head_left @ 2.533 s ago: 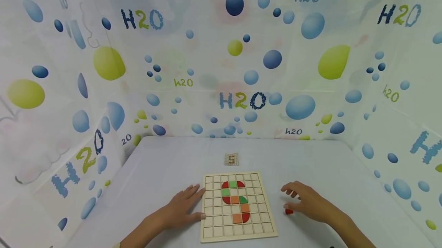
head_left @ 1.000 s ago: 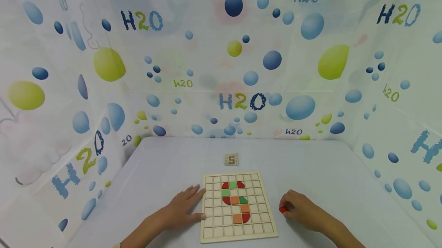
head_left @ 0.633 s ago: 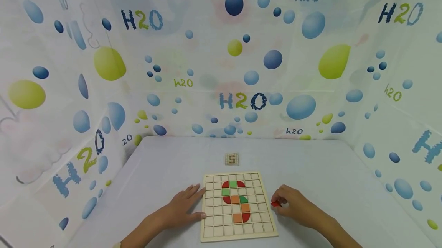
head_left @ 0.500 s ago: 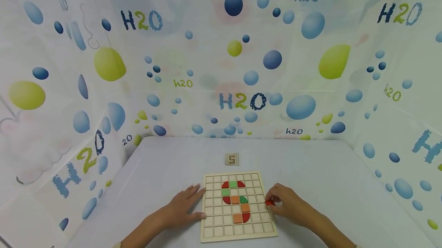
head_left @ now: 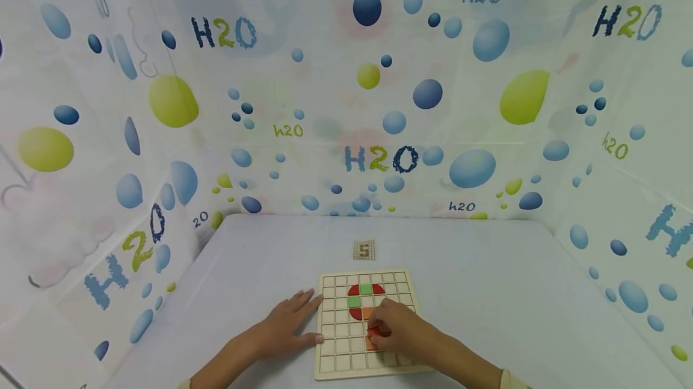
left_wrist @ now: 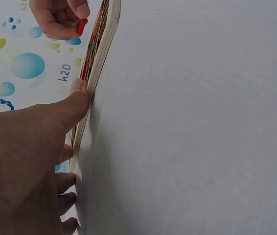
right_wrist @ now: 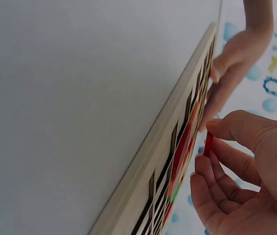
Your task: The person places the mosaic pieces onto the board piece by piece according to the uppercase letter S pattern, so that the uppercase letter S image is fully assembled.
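A wooden grid board (head_left: pixel 335 364) lies on the table with red, green and orange tiles set in an S-like figure. My left hand (head_left: pixel 287 324) rests flat at its left edge, fingers straight, thumb and fingertips touching the rim. Over the lower middle of the board, my right hand (head_left: pixel 403 330) pinches a red tile (right_wrist: pixel 208 143) between thumb and fingers. In the left wrist view that red tile (left_wrist: pixel 82 27) is held just off the board's face. The right hand hides several tiles on the figure's right side; an orange tile (head_left: pixel 370 344) peeks out below its fingertips.
A small card (head_left: pixel 364 250) with an S pattern on a grid lies behind the board. White cloth (head_left: pixel 487 269) covers the table. A printed curtain (head_left: pixel 314 88) with bubbles and H2O lettering stands around the back and sides.
The right hand has picked up the red tile from the table right of the board and carried it left over the grid. My left hand has stayed at the board's edge.
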### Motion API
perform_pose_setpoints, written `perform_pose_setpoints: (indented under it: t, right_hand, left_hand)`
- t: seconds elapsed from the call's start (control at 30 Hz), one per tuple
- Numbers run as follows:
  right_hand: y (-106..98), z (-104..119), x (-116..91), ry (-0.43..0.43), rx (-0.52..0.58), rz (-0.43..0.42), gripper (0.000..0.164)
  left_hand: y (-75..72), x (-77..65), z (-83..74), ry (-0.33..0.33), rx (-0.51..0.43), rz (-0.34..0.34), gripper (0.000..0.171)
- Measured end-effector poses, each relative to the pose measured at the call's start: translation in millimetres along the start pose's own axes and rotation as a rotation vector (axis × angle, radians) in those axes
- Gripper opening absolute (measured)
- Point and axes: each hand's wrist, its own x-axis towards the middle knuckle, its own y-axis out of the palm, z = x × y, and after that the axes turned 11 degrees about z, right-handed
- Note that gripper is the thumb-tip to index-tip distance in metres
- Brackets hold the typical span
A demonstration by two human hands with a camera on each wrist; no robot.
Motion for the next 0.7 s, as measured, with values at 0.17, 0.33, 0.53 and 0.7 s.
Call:
perform_pose_setpoints:
  t: [0.17, 0.33, 0.53, 0.7]
  right_hand:
    - [9.6, 13.3, 9.8, -0.018, -0.119, 0.041, 0.010]
    - [12.7, 20.0, 12.2, -0.051, -0.208, 0.054, 0.017]
    - [13.3, 19.1, 14.6, -0.071, -0.258, 0.063, 0.016]
    - [13.5, 20.1, 14.1, -0.034, -0.252, 0.071, 0.016]
  left_hand:
    - [0.5, 0.6, -0.7, -0.005, -0.004, -0.003, 0.089]
    - [2.5, 3.6, 0.8, -0.010, 0.001, -0.003, 0.090]
    - [1.2, 2.9, -0.2, -0.018, 0.001, -0.003, 0.090]
    - [-2.1, -1.5, -5.1, -0.006, -0.009, -0.005, 0.089]
